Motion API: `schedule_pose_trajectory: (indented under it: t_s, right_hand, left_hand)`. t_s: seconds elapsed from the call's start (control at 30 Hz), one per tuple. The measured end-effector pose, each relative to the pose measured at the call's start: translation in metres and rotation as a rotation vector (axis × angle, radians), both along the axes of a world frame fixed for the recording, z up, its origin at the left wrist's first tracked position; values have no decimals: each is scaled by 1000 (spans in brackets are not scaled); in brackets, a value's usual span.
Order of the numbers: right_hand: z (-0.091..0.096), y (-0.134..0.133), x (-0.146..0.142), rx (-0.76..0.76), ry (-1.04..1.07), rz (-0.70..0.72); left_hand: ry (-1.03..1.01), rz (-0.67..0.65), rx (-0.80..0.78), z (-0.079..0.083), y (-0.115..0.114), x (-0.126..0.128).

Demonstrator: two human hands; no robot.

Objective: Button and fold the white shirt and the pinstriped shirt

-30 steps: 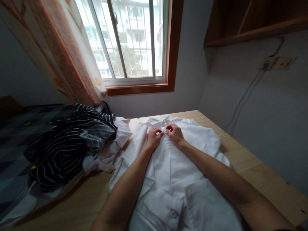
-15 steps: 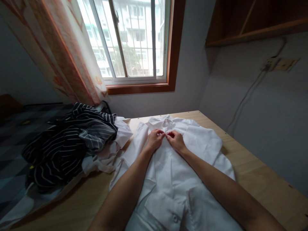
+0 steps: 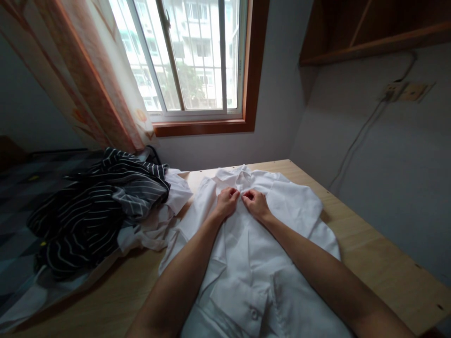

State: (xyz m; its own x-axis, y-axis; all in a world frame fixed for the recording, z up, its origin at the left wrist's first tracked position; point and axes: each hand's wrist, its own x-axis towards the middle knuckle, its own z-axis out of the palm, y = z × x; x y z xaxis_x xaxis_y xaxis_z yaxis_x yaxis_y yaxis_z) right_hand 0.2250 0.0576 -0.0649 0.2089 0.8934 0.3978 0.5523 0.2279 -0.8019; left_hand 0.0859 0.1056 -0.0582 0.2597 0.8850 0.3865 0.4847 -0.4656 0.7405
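Note:
A white button-up shirt point(image 3: 282, 220) lies front up on a wooden table point(image 3: 369, 253), its collar toward the window. My left hand point(image 3: 227, 201) and my right hand point(image 3: 254, 203) sit side by side on the shirt's front just below the collar. Both hands have their fingers curled and pinch the two edges of the placket together. What is between the fingertips is too small to make out. A chest pocket with a button point(image 3: 254, 313) shows near the bottom of the view between my forearms.
A heap of black-and-white striped clothing point(image 3: 102, 202) on white garments lies at the table's left. A window point(image 3: 190, 61) with a curtain point(image 3: 88, 75) is behind. A cable and wall socket point(image 3: 405, 91) hang on the right wall under a wooden shelf point(image 3: 369, 42).
Both hands slid a little nearer to me down the shirt front and stayed pinched together; the shirt barely shifted.

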Motion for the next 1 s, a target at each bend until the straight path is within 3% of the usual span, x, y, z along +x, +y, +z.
schedule_pose_trajectory:
  t_s: [0.13,0.4,0.6,1.0]
  right_hand:
    - [-1,0,-1,-7,-26,-49]
    - [-3,2,1,11,128,9]
    - [-6,4,3,12,155,38]
    - [0,-1,2,-54,147,107]
  left_hand:
    - [-29,-33,5,0,-1,1]
    - [-186,-117,-15,6,-9,-1]
    - [-288,-145,-73,1,-7,-1]
    - [-23,-76,104,7,-20,4]
